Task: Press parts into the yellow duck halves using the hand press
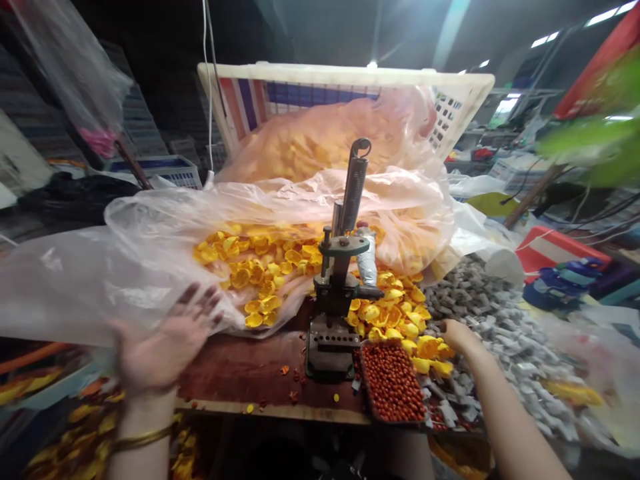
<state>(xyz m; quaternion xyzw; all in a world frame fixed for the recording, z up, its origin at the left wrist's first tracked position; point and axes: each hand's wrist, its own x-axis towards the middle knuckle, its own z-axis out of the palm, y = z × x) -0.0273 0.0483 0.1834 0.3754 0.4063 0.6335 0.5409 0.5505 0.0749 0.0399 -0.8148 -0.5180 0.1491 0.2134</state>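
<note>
My left hand [163, 343] is open with its fingers spread, slightly blurred, over the wooden bench beside a clear plastic bag [150, 260]. It holds nothing. My right hand [456, 335] reaches to the edge between the yellow plastic shell pieces [395, 313] and a heap of small grey pieces [505, 347]. Its fingers are curled in, and what they hold, if anything, is hidden. Between my hands stands a green hand press [340, 287] with a spring on top and a wrapped lever handle [368, 257]. More yellow shells [250, 273] spill from the bag's mouth.
A tray of small red-brown beads [393, 383] sits right of the press. Behind stands a large white crate [350, 72], with the bulging bag in its opening. A blue bottle [563, 283] lies far right. Scraps dot the bench [240, 370] near its front edge.
</note>
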